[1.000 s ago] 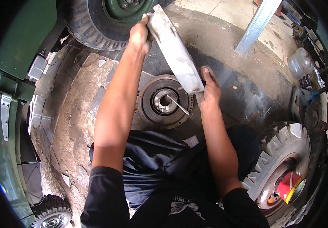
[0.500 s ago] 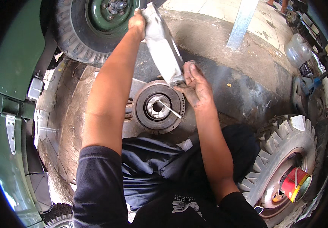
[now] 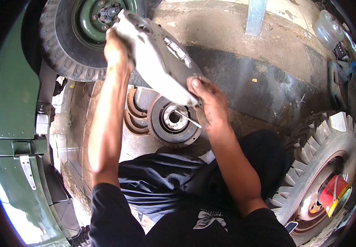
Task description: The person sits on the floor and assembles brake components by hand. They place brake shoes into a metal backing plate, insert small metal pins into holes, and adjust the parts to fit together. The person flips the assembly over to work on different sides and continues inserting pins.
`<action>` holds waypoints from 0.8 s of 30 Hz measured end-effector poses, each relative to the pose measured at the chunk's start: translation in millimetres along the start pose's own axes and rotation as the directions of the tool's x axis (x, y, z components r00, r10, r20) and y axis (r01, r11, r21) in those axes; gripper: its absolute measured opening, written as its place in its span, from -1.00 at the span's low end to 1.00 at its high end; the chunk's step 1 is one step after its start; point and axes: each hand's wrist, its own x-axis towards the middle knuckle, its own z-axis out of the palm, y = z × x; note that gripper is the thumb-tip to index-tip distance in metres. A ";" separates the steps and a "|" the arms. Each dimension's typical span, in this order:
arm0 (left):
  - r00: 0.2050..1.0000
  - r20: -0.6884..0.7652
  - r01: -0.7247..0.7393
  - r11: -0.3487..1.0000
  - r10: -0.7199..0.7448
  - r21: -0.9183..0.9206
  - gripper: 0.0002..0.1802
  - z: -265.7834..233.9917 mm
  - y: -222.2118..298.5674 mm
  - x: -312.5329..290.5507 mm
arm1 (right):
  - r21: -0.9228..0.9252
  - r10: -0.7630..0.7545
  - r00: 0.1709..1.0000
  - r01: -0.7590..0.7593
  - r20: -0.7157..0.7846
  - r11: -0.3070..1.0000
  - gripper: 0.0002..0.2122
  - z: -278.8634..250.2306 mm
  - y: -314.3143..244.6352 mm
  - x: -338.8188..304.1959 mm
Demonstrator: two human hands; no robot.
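Note:
A silver-grey metal casing (image 3: 155, 61), long and with openings in its face, is held up slantwise in front of me. My left hand (image 3: 117, 51) grips its far left end. At its near right end, my right hand (image 3: 211, 103) is closed with the thumb on top. Beneath the casing a round metal disc assembly (image 3: 155, 119) with a central hole lies on the ground. A thin pale rod (image 3: 192, 120) rests across it. Curved brown pieces like brake shoes (image 3: 134, 108) lie just left of the disc.
A mounted wheel with a green rim (image 3: 56, 49) stands at the far left, beside green vehicle bodywork (image 3: 11, 94). At right, a loose tyre (image 3: 305, 181) has a red can (image 3: 334, 193) at its rim. A clear plastic bottle (image 3: 328, 31) and a metal post (image 3: 257, 16) are farther back.
The casing has turned so that its face with the openings shows. My left hand has come nearer and left, and the right thumb now lies over the casing. The view has shifted, uncovering the curved pieces.

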 end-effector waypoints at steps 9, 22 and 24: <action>0.978 0.086 -0.177 0.971 0.192 -0.162 -0.46 -11.5 7.8 -38.3 | 0.027 -0.057 0.997 0.058 -0.053 0.998 -0.76 12.5 1.3 -23.4; 0.941 0.191 -0.257 0.957 0.279 -0.133 -0.49 56.3 -10.4 -45.7 | 0.177 -0.083 0.979 0.116 -0.184 0.977 -0.75 2.0 -0.2 -14.0; 0.935 0.167 -0.297 0.948 0.313 -0.116 -0.53 58.0 2.0 -56.0 | 0.159 -0.087 0.980 0.115 -0.177 0.981 -0.76 3.6 -3.2 -12.8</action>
